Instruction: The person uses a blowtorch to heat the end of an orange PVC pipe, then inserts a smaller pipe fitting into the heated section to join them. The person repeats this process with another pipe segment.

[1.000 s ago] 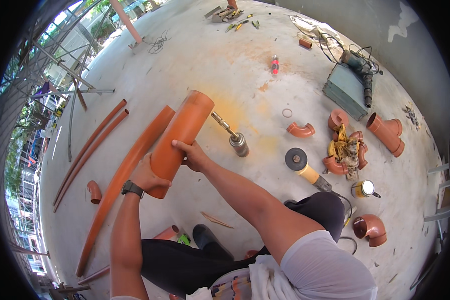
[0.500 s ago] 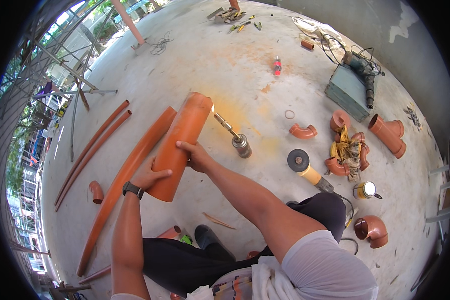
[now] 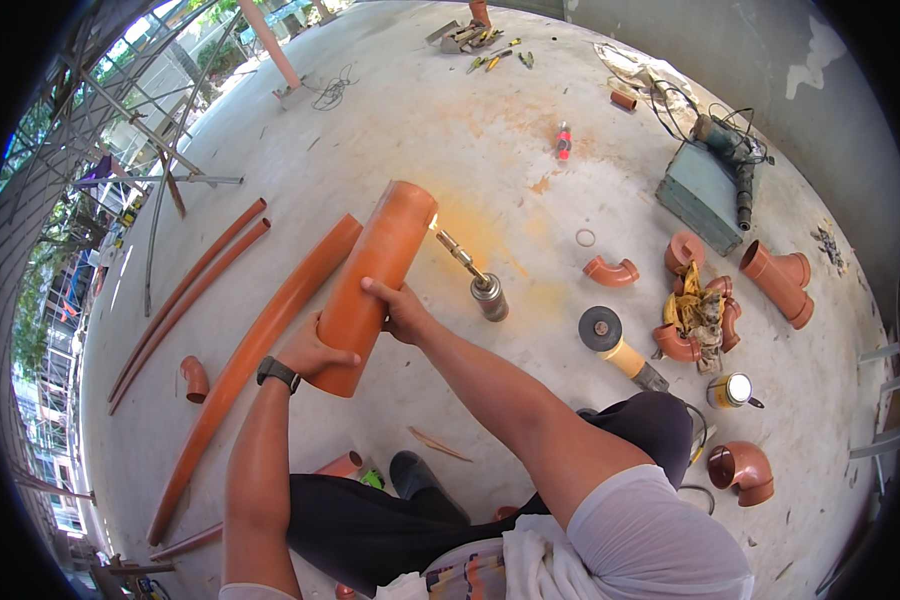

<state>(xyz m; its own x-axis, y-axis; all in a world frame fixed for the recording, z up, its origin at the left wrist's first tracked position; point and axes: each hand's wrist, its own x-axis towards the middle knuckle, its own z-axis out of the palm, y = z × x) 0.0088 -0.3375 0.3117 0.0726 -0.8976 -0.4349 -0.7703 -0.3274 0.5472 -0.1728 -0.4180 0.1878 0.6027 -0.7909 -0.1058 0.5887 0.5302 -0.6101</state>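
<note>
Both my hands are wrapped round a thick orange plastic pipe, held tilted above the floor. My left hand, with a dark watch on the wrist, grips it near its lower end. Higher up, on the right side, my right hand holds it with the thumb on top. Beside the pipe's upper end stands a gas torch, its nozzle pointing at the rim, where a small bright glow shows. A longer orange pipe lies on the floor just behind the held one.
To the right lie an angle grinder, a pipe elbow, a stained yellow cloth among fittings, a branch fitting, an open can and a large elbow. A grey-green toolbox stands farther back. Two thin pipes lie left.
The held pipe has shifted slightly right relative to my body, both hands still on it. The whole view has turned a little. The torch stays standing in its place.
</note>
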